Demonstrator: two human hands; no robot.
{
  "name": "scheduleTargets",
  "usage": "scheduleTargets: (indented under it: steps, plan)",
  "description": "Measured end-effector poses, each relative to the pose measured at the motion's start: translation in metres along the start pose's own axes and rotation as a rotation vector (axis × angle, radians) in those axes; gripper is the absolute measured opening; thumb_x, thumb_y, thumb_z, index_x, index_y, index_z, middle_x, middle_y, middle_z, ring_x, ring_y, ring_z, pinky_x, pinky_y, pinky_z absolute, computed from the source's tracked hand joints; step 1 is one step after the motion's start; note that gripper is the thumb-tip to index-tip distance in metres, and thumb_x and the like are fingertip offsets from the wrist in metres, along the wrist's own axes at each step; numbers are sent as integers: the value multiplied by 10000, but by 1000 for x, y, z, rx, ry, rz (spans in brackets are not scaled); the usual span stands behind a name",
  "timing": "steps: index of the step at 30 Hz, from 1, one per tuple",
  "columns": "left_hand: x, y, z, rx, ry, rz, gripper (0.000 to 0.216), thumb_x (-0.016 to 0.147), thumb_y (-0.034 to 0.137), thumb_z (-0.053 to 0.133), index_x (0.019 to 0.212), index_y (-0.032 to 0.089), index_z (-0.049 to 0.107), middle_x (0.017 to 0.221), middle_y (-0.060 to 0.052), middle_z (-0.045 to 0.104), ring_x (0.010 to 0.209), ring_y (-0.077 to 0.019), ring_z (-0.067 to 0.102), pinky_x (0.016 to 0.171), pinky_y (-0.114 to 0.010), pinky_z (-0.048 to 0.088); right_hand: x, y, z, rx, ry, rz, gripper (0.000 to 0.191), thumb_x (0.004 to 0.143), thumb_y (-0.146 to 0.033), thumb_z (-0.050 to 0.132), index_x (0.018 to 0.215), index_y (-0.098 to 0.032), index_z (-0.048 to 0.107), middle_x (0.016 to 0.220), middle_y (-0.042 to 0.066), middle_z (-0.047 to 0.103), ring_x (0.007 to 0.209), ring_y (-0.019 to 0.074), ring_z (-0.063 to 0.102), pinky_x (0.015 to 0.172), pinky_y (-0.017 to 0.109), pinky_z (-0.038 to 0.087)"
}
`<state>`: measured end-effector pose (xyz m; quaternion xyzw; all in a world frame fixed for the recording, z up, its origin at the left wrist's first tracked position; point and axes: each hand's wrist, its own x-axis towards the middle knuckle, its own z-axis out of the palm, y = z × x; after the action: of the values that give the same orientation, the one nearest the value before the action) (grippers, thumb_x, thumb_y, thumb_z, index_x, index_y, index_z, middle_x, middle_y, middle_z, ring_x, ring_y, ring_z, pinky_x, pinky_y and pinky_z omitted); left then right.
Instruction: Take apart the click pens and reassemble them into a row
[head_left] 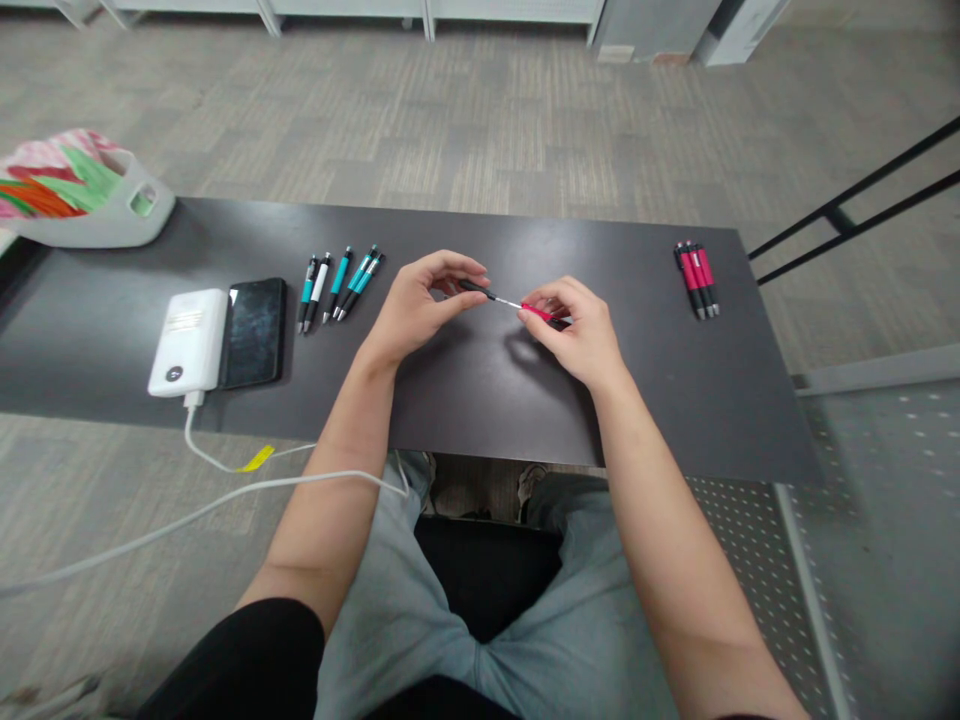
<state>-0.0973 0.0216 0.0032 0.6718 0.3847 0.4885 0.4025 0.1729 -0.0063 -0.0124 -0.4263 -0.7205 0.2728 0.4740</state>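
Over the bench point(480, 410), the left hand point(415, 303) pinches a black pen section point(475, 289) in its grip. At its three o'clock, the right hand point(579, 322) pinches a red barrel point(535, 311); a thin pale rod point(508, 302) bridges both.

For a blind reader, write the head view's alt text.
The left hand holds a black pen part, the right hand a pink part, a thin rod between them, above a dark table. Teal pens, a phone and power bank lie left; pink pens right.
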Motion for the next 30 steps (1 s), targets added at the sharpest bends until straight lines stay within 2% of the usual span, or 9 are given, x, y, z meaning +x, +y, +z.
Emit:
scheduleTargets:
  steps: [10, 16, 19, 23, 26, 30]
  plan:
    - [-3, 9, 20, -66, -67, -56, 356, 839, 417, 1035, 1081, 237, 845, 1151, -91, 907, 1105, -272, 858, 1024, -427, 666, 0, 1, 0, -20, -40, 9, 266, 1044, -603, 880, 1058, -338, 852, 993, 45, 808, 825, 260, 685, 857, 451, 623]
    - [-3, 7, 17, -133, -57, -138, 671, 734, 661, 1119, 1174, 241, 834, 1310, -116, 880, 1168, -294, 868, 1090, -428, 675, 0, 2, 0, -37, -26, 67, 293, 1029, -619, 888, 1067, -333, 836, 1011, 51, 823, 876, 279, 705, 856, 453, 632]
    - [-3, 3, 13, -114, -37, -139, 716, 726, 699, 1117, 1191, 238, 829, 1246, -104, 878, 1123, -272, 865, 1011, -375, 667, 0, -1, 0, -17, -12, 66, 248, 1024, -560, 895, 1072, -325, 834, 1016, 48, 818, 879, 269, 710, 869, 447, 633]
    - [-3, 2, 11, -42, -28, -96, 621, 838, 756, 1030, 1106, 225, 853, 1067, -88, 872, 958, -228, 822, 870, -343, 620, -1, -4, -1, -10, -14, 50, 191, 1008, -492, 897, 1073, -324, 833, 1016, 51, 815, 880, 270, 713, 859, 452, 633]
    - [-2, 4, 12, -8, -22, -85, 609, 845, 787, 1007, 1014, 224, 847, 1020, -88, 866, 939, -236, 811, 901, -370, 625, -1, -4, -1, -23, -17, 51, 177, 990, -466, 899, 1072, -326, 829, 1018, 51, 820, 880, 276, 711, 859, 460, 637]
    - [0, 5, 13, -16, 15, -96, 663, 756, 795, 1055, 1002, 224, 825, 1026, -92, 868, 970, -254, 819, 929, -392, 641, -1, -2, -1, -22, -3, 43, 206, 968, -478, 906, 1049, -322, 799, 1011, 46, 815, 880, 278, 707, 864, 462, 634]
